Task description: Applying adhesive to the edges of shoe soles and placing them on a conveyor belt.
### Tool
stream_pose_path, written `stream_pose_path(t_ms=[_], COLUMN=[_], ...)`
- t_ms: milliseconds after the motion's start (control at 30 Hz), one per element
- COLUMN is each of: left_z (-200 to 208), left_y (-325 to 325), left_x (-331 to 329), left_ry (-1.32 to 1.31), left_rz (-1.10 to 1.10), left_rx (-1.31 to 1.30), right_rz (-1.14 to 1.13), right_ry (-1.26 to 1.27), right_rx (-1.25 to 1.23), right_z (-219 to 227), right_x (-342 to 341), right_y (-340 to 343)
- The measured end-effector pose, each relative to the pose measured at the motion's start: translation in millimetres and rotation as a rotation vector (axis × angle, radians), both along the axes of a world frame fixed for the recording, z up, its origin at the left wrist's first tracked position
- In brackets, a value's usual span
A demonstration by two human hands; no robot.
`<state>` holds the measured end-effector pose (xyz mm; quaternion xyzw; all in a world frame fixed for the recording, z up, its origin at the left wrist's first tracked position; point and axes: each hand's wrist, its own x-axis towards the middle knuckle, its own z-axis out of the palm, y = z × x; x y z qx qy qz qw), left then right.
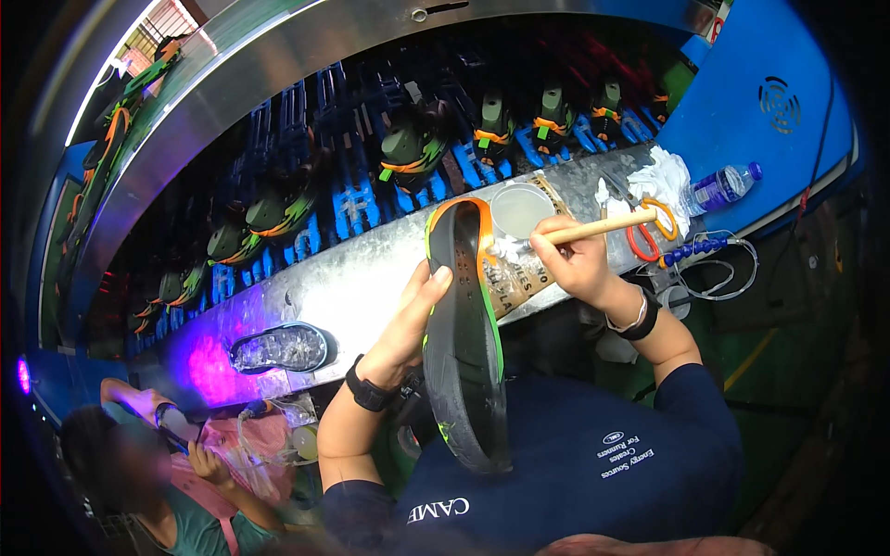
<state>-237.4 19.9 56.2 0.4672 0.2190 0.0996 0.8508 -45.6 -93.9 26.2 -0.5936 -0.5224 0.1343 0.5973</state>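
My left hand (414,313) grips a long black shoe sole (454,343) by its side, thumb laid over the edge. The sole stands tilted, its rim orange at the far end and green along the side. In my right hand (577,264) is a brush (607,225) with a pale wooden handle, pinched between fingers and thumb. Its whitish tip is close beside the sole's orange end; I cannot tell whether they touch. Just beyond the tip, a round tub (521,209) of cloudy liquid stands on a piece of printed cardboard (519,289).
Behind the metal ledge (362,295), several shoes (413,153) on lasts sit on blue racks. A dark sole (281,348) lies at left. Scissors (660,217), white cloth (663,181), a bottle (723,188) and a blue jointed hose (693,250) are at right. Another person (176,463) works at lower left.
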Motion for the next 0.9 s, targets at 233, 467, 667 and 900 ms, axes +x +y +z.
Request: stream_pose_path(t_ms=[233, 467, 667, 900], left_z=[-1.9, -4.0, -10.0, -13.5], left_y=[0.1, 3.3, 7.6, 14.6], left_x=[4.1, 4.1, 4.2, 4.9], left_ry=[-0.015, 0.042, 0.013, -0.021], left_rz=[0.04, 0.018, 0.041, 0.054], left_rx=[0.051, 0.175, 0.276, 0.304], right_rz=[0.022, -0.052, 0.077, 0.2], right_ry=[0.125, -0.023, -0.231, -0.226], right_rx=[0.034, 0.103, 0.131, 0.164], right_z=[3.1, 10.1, 15.3, 22.3], right_x=[-4.2, -10.9, -18.5, -31.1], right_y=[5.4, 32.5, 24.6, 11.1])
